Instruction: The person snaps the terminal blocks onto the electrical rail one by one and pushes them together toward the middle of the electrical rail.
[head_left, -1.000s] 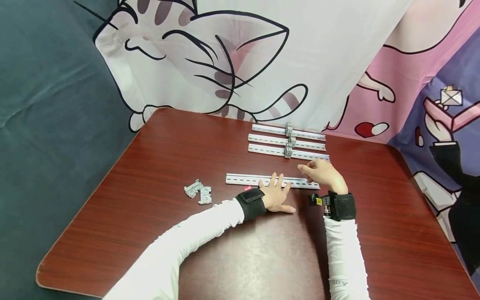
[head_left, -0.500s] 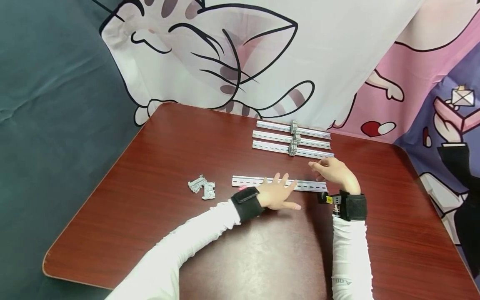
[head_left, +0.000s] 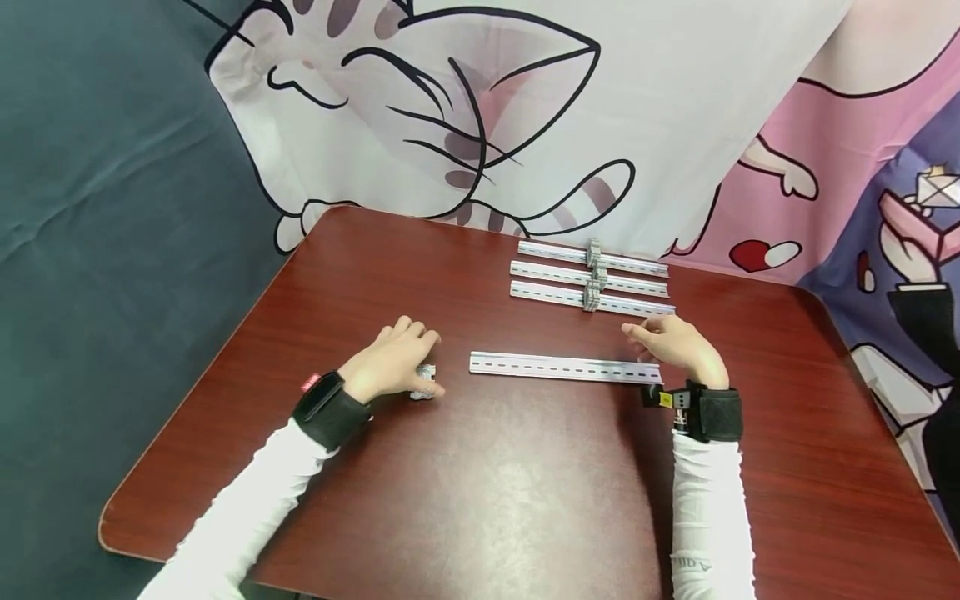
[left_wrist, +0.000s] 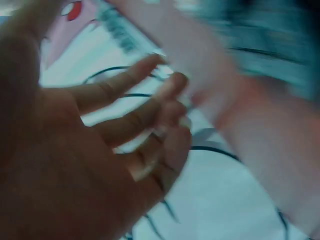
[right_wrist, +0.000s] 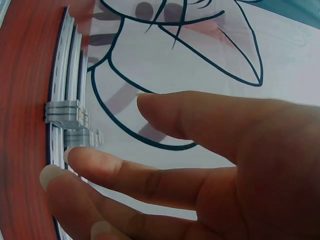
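My left hand [head_left: 393, 358] reaches over the grey terminal blocks on the left of the table, its fingers relaxed. One terminal block [head_left: 424, 383] shows between thumb and fingers; the hand hides the rest. In the blurred left wrist view, the fingers [left_wrist: 125, 120] are slightly bent with nothing held in them. A slotted metal DIN rail [head_left: 555, 367] lies crosswise in front of me. Above its right end hovers my right hand [head_left: 678, 343]. Its fingers [right_wrist: 145, 185] are loosely bent and hold nothing in the right wrist view.
Farther back lie three parallel DIN rails [head_left: 543, 291], each with grey terminal blocks [head_left: 592, 296] clipped near its middle. The reddish-brown table [head_left: 360, 258] meets a cartoon-printed cloth [head_left: 675, 100] at its back edge. Dark green cloth [head_left: 112, 208] hangs at the left.
My left hand has left the front rail and moved left to the loose terminal blocks. The right hand stays near the rail's right end. The view has shifted slightly.
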